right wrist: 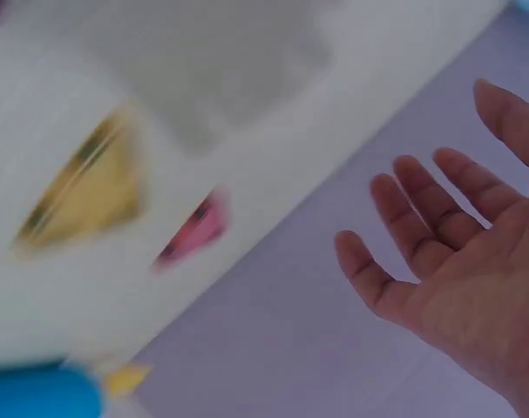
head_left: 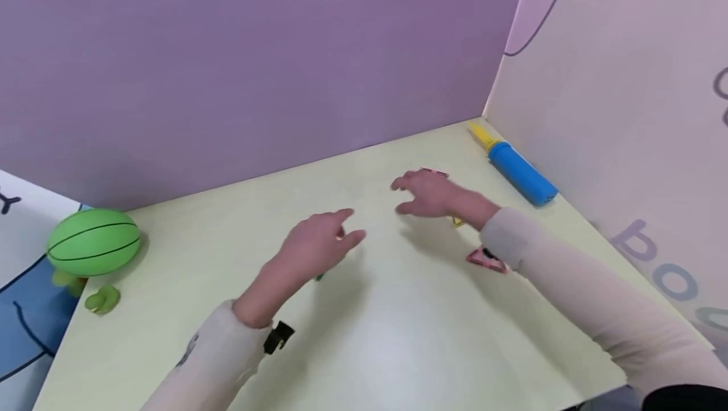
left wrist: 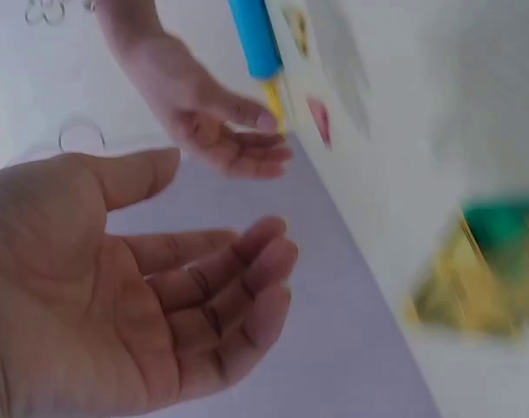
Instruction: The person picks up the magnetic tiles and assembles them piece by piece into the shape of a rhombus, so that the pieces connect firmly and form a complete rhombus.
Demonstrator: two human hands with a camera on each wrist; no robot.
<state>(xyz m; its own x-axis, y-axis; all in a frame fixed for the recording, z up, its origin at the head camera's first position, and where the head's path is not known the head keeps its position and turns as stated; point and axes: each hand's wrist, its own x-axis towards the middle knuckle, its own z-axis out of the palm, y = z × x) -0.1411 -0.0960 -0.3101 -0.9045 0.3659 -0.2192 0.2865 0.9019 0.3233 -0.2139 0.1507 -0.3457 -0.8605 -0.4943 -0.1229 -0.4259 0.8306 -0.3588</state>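
Observation:
My left hand (head_left: 309, 246) hovers over the pale table, thumb and fingers spread and palm bare. Farther back and to the right is my right hand (head_left: 429, 195), also above the table with its fingers loosely extended and nothing held. Beneath the left hand lies a blurred yellow and green piece (left wrist: 482, 292), mostly hidden by the hand in the head view. Near the right hand and forearm are a yellow triangular piece (right wrist: 98, 187), a small pink triangular piece (right wrist: 199, 231) and another pink triangle (head_left: 485, 260) partly behind the sleeve.
A blue pump with a yellow nozzle (head_left: 522, 174) lies by the right wall. At the left edge sit a green black-striped ball (head_left: 93, 242) and a small green figure (head_left: 103, 300). A purple wall (head_left: 256, 69) borders the back of the table.

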